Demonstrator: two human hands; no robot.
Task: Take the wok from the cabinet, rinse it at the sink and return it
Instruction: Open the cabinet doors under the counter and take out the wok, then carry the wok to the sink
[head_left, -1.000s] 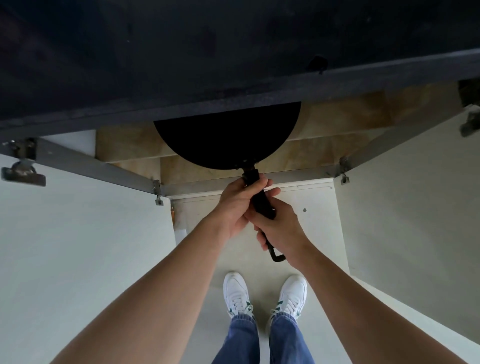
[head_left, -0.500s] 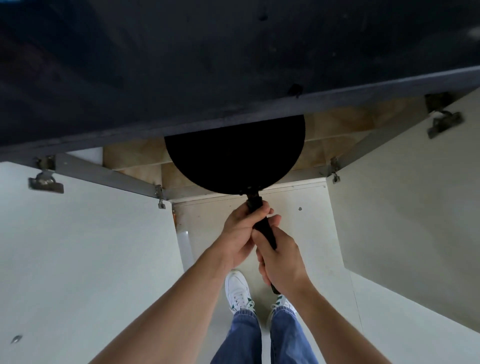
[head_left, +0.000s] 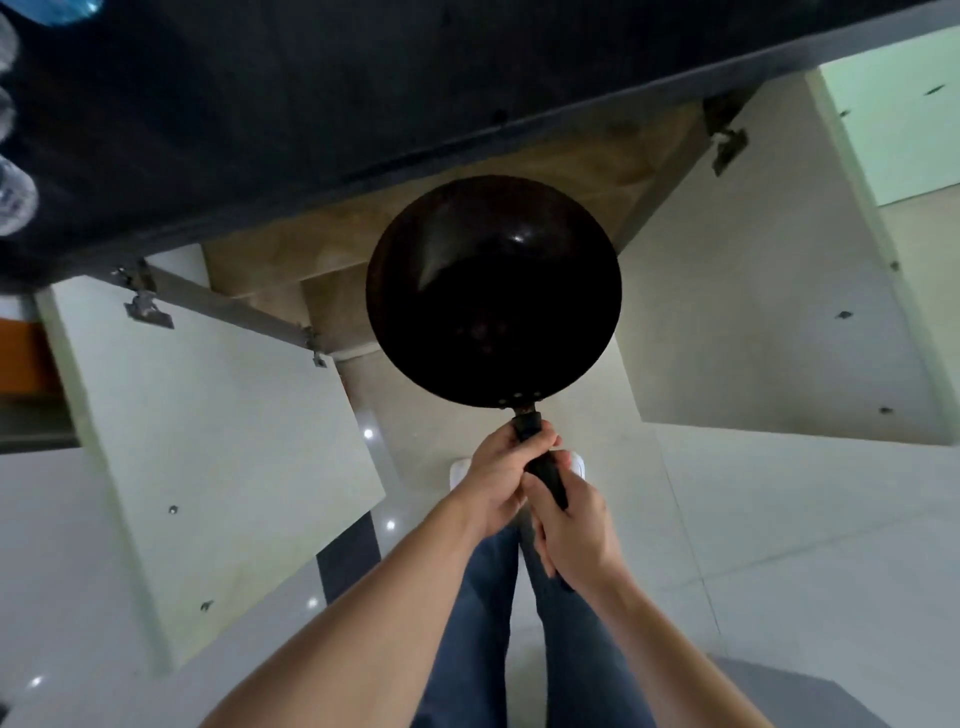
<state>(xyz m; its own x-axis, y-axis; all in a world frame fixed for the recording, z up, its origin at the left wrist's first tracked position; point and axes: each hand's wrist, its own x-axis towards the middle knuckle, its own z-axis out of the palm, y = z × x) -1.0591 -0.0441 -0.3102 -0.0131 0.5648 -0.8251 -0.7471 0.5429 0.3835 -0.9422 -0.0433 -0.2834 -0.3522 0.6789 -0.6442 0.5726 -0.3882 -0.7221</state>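
Observation:
The black wok (head_left: 493, 291) hangs in the air in front of the open cabinet (head_left: 332, 249), fully out from under the dark countertop (head_left: 311, 104). Its bowl faces up at me and its black handle points back toward my body. My left hand (head_left: 498, 475) grips the handle close to the bowl. My right hand (head_left: 571, 525) grips the handle farther back, just behind the left one. The handle's end is hidden under my right hand.
Two white cabinet doors stand wide open, the left door (head_left: 208, 447) and the right door (head_left: 769, 312), flanking the wok. The cabinet floor is tan. Clear bottles (head_left: 15, 197) sit at the countertop's far left. My legs and the pale tiled floor (head_left: 779, 545) lie below.
Both hands pulled the wok out of the cabinet toward me and raised it; its whole bowl now shows clear of the countertop edge. The view has shifted back, showing both doors.

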